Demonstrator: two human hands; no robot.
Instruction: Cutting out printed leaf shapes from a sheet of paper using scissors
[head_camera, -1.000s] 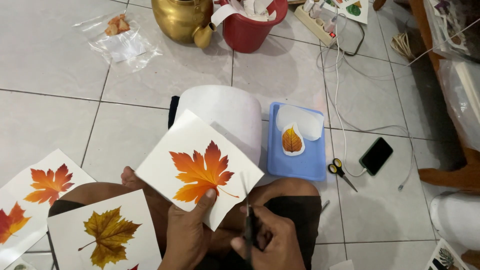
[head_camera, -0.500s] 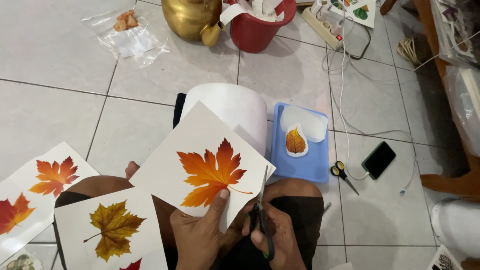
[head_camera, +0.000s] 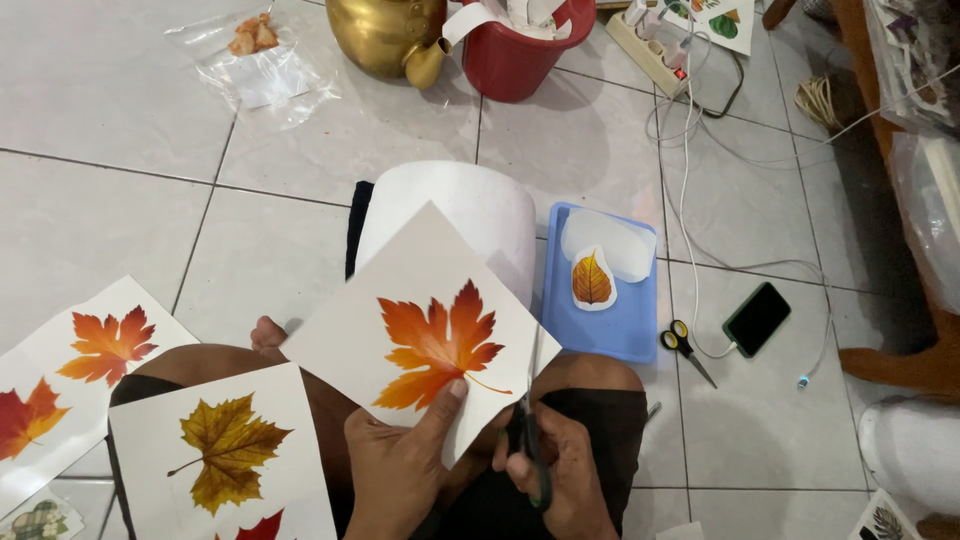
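Observation:
My left hand (head_camera: 398, 465) pinches the lower edge of a white sheet (head_camera: 400, 300) printed with an orange maple leaf (head_camera: 437, 345), thumb pressed just under the leaf. My right hand (head_camera: 560, 470) grips dark scissors (head_camera: 530, 440), whose blades point up into the sheet's right edge beside the leaf's stem. I sit cross-legged on a tiled floor, and both hands hover above my lap.
A sheet with a yellow leaf (head_camera: 228, 445) rests on my left knee, and more leaf prints (head_camera: 100, 345) lie on the floor. A blue tray (head_camera: 640, 325) holds a cut-out leaf (head_camera: 591, 280). Small scissors (head_camera: 683, 346), a phone (head_camera: 756, 318), cables, a red bucket (head_camera: 515, 50) and a brass pot (head_camera: 385, 35) are nearby.
The orange-leaf sheet has shifted right and nearer the camera. The scissors have moved up against the sheet's right edge.

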